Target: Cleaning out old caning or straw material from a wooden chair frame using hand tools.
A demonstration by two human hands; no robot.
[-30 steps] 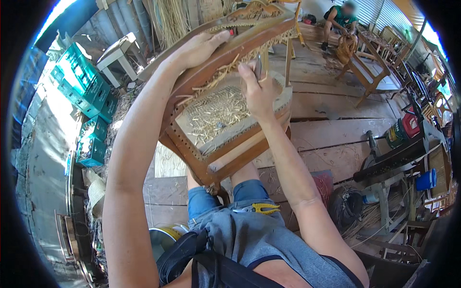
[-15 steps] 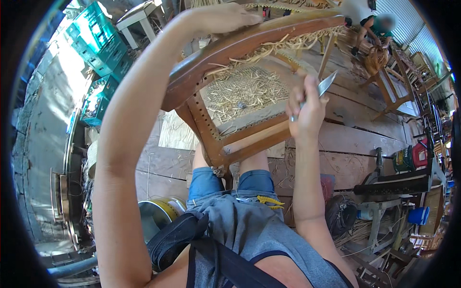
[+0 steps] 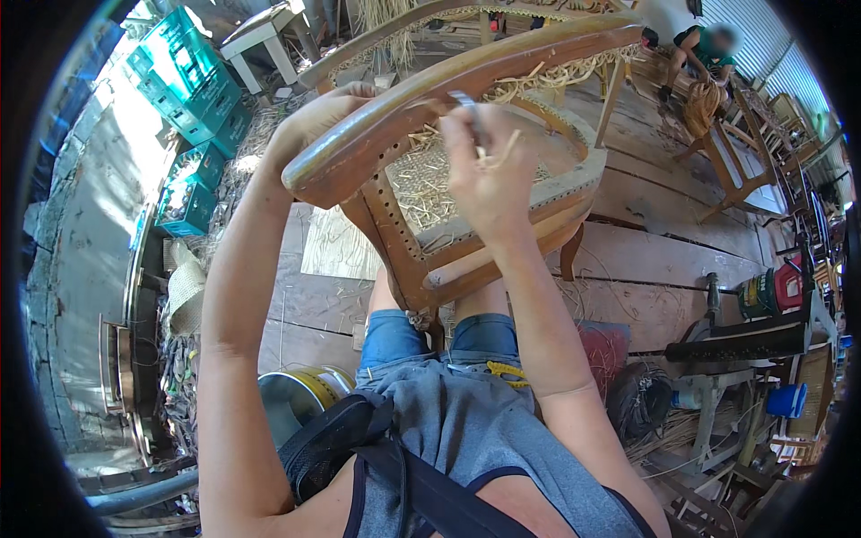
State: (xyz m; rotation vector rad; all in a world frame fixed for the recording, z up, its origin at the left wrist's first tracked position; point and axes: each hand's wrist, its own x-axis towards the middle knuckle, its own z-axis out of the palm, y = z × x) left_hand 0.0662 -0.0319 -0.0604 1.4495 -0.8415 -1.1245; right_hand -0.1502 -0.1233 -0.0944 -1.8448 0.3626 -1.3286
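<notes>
The wooden chair frame (image 3: 466, 179), propped on the lap, has tipped closer since a moment ago, the left hand (image 3: 309, 125) gripping its rail while the right hand (image 3: 489, 175), fingers pinched on a thin blade (image 3: 468, 106), moves onto the frayed cane (image 3: 421, 179).

Occlusions: chair frame and both hands partly blocked

Left hand (image 3: 314, 121): fingers gone behind the wooden chair frame (image 3: 448, 72), grip can't be read. Right hand (image 3: 489, 175) seen from the back, metal tool (image 3: 468, 106) mostly covered, only the tip shows; pinch unclear. Chair's lower legs hidden behind the knees. Far person (image 3: 700, 49) blurred, cut by the fisheye rim. Cane strands (image 3: 547, 76) too fine to trace.
</notes>
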